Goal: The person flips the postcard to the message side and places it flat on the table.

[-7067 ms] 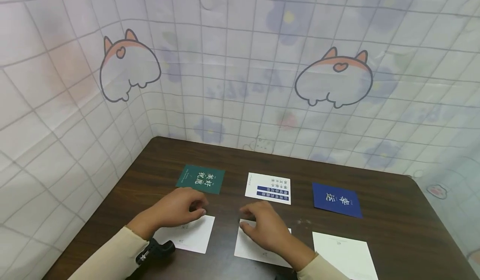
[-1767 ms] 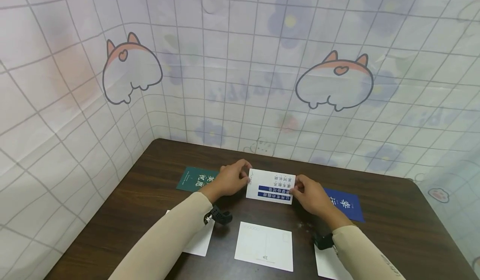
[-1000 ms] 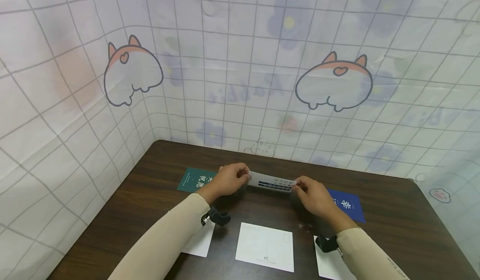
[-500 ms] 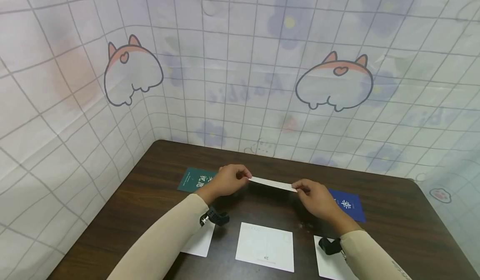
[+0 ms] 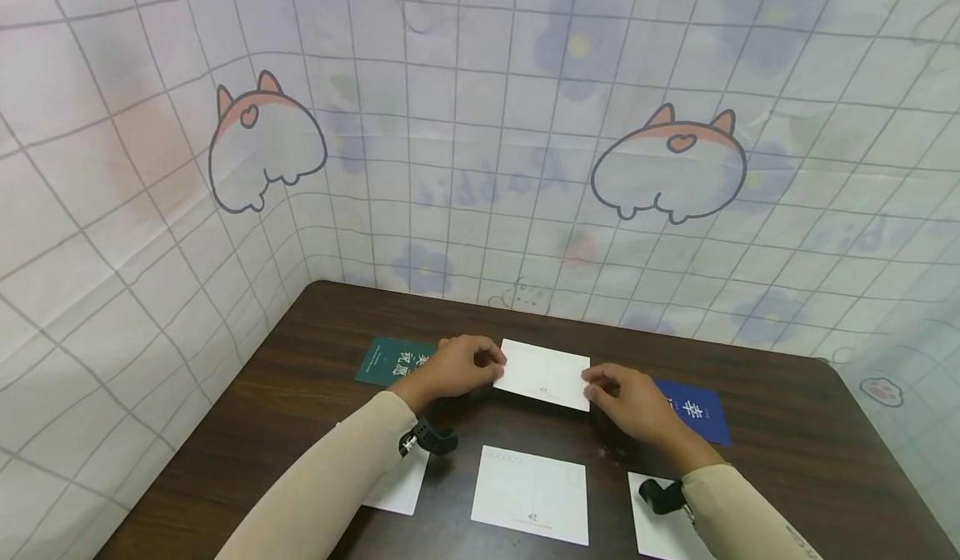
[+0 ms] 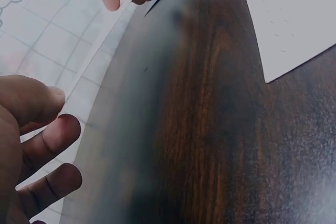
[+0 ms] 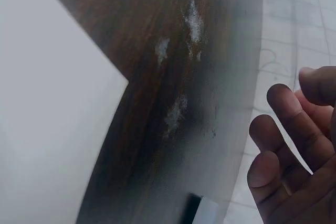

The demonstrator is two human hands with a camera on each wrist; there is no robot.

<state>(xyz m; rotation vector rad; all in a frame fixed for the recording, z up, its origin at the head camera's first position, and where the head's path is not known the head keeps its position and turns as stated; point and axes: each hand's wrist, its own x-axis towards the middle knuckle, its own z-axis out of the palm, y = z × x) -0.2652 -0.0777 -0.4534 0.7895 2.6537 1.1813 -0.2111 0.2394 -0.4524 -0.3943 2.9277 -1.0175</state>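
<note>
Both hands hold a white postcard (image 5: 543,374) by its short sides, its plain side with a small mark facing me in the head view. My left hand (image 5: 457,366) pinches the left side between thumb and finger, and my right hand (image 5: 628,399) pinches the right side. In the left wrist view the postcard (image 6: 100,43) appears almost edge-on, raised off the table. A green postcard (image 5: 386,360) lies partly covered by my left hand. Beside my right hand lies a blue postcard (image 5: 697,412), also partly hidden.
Nearer to me, a white postcard (image 5: 531,493) lies at the middle of the brown table (image 5: 795,460). Another white card (image 5: 397,485) and a third white card (image 5: 656,522) are partly under my forearms. A patterned cloth (image 5: 480,127) hangs behind.
From lying on the table, the middle back postcard was gripped by both hands, lifted and turned over: its printed side tilted away, passed edge-on, and its plain side now shows.
</note>
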